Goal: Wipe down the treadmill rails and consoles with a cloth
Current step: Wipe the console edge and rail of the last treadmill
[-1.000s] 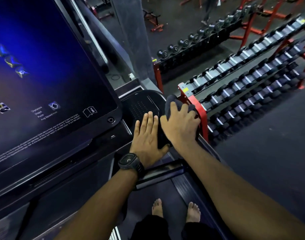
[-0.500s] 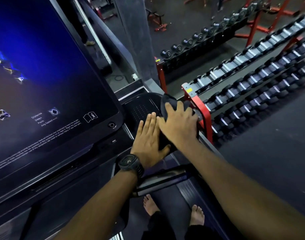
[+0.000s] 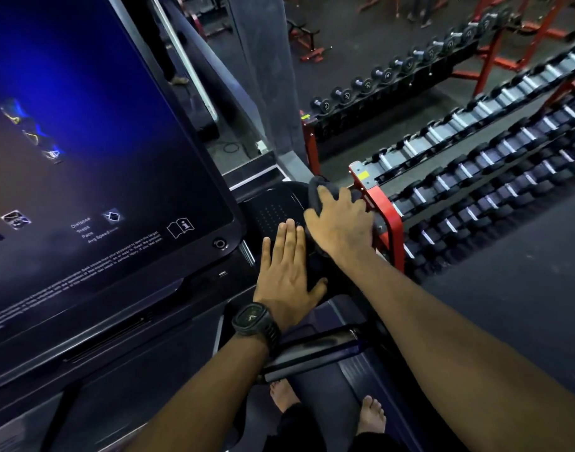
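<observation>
Nearest, the left hand (image 3: 287, 275) lies flat, fingers straight, empty, on the black perforated console panel (image 3: 270, 213). Just beyond, the right hand (image 3: 340, 223) curls over the bunched dark grey cloth (image 3: 318, 187) at the panel's far right edge. Console wipe underway, I reckon; next, sweep leftward.

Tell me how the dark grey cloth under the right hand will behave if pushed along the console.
Probably floppy: the dark grey cloth is bunched, bulging past the fingers of the right hand. Likely light, as one hand manages it. On the black perforated console tray it may crumple rather than slide flat.
</observation>
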